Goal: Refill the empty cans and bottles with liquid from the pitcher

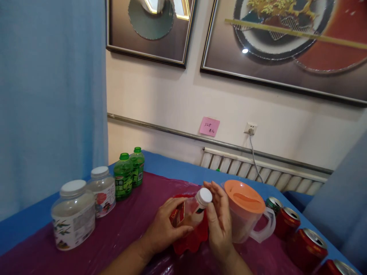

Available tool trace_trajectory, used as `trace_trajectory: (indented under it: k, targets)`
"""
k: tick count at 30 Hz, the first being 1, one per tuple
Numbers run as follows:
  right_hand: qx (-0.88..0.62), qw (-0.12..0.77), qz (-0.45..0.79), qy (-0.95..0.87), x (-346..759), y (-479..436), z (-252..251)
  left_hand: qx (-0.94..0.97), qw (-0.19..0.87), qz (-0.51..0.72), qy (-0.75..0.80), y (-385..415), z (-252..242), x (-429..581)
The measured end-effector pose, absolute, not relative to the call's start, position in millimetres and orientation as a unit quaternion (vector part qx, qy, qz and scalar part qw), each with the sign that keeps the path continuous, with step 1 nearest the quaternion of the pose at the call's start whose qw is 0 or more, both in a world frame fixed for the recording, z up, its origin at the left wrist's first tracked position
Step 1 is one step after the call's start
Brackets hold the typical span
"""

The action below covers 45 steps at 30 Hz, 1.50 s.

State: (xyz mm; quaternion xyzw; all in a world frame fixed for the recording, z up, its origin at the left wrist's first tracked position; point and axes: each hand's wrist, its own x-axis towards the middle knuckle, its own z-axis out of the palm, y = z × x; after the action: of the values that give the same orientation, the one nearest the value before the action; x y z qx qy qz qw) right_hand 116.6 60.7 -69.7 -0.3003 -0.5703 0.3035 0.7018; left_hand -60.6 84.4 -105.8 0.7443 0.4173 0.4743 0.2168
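- Leftmost, two clear jars (73, 217) with white lids stand upright on the purple sheet (134, 210), well apart from both hands; just beyond them stand two green bottles (123, 179), side by side.
- Left hand (164, 225): closed around the lower body of the small bottle (189, 217), thumb laid across the near side and fingers passing behind it. This hand appears to bear the hold.
- Small bottle, between the two hands: tilted rather than upright, its long axis running from the left palm up and to the right, so that its white cap (204, 196) points toward the right hand. The base is hidden, and whether it rests on anything cannot be told.
- Red scalloped container (190, 246): below the bottle and partly covered by it and by the left hand.
- Right hand (219, 225): loosely cupped, fingers partly extended along the far right side of the cap, thumb near its lower edge. No firm grip is shown; whether the thumb touches cannot be told. Of the two hands, this one is nearer the cap, which lies to its left, within the space between thumb and fingers.
- Rightmost, a pitcher (239, 227) with an orange lid (244, 196) stands just beside the right hand; farther right, drink cans (306, 247) form a row.
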Motion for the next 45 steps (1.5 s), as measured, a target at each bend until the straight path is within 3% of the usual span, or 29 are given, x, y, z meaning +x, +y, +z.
trace_trajectory:
  k: [25, 45]
  targets:
    - [-0.324, 0.725, 0.24, -0.558, 118, 77, -90, 0.744, 0.233, 0.459, 0.426, 81, -104, -59]
    - [-0.352, 0.716, 0.244, -0.551, 109, 55, -66, 0.759, 0.204, 0.462, 0.41, 78, -97, -61]
